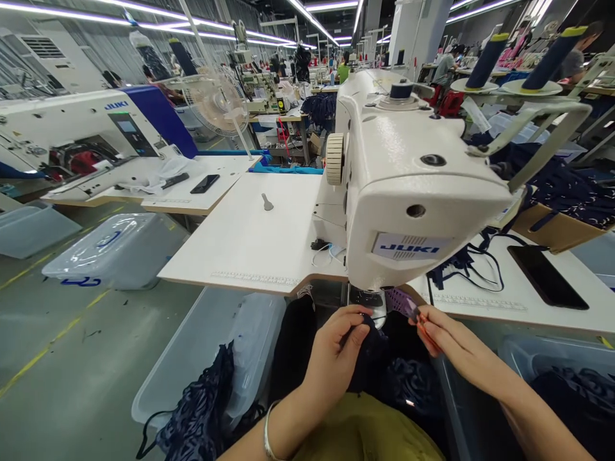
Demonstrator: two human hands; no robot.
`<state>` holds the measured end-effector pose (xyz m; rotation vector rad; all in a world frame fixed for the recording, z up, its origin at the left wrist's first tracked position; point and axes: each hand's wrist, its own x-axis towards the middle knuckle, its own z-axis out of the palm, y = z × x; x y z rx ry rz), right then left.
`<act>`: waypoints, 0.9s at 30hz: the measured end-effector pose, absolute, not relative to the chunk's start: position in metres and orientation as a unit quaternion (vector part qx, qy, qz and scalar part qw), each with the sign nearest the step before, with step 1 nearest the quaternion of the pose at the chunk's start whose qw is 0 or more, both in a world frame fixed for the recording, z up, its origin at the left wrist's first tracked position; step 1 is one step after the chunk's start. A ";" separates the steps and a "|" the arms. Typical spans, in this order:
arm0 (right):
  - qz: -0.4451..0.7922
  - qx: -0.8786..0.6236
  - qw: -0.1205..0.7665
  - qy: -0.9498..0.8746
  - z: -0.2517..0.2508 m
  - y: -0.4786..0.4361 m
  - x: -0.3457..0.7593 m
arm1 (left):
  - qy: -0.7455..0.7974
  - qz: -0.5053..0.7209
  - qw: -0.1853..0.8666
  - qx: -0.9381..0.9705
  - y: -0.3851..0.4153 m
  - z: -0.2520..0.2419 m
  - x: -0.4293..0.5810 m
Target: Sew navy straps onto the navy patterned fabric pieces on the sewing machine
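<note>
My left hand (339, 346) is closed, thumb against fingers, on a dark navy garment (368, 349) just in front of the sewing machine. A thin dark strap or thread stretches from its fingertips toward the right. Orange-handled thread snips (426, 333) are in my right hand (454, 342), their tip pointing toward the machine and partly blurred. Above both hands is the head of the white JUKI sewing machine (423, 211). More navy patterned fabric (413, 384) lies across my lap, below the hands.
A white sewing table (250, 237) extends left, bearing a small grey flat piece (266, 202). On the right side are a black phone (548, 275) and navy straps (464, 266). Below left, a clear plastic bin (168, 371) holds navy garments (202, 403). Thread cones (487, 61) stand behind.
</note>
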<state>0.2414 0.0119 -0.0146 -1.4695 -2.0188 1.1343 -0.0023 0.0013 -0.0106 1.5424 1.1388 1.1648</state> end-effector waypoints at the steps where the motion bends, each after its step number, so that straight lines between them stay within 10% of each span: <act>1: 0.411 -0.530 0.205 -0.713 -0.010 0.003 0.240 | 0.460 0.465 0.423 0.627 0.001 -0.011 -0.001; 27: 0.416 -0.526 0.241 -0.701 -0.012 -0.021 0.183 | 0.426 0.483 0.298 0.705 0.000 -0.025 0.004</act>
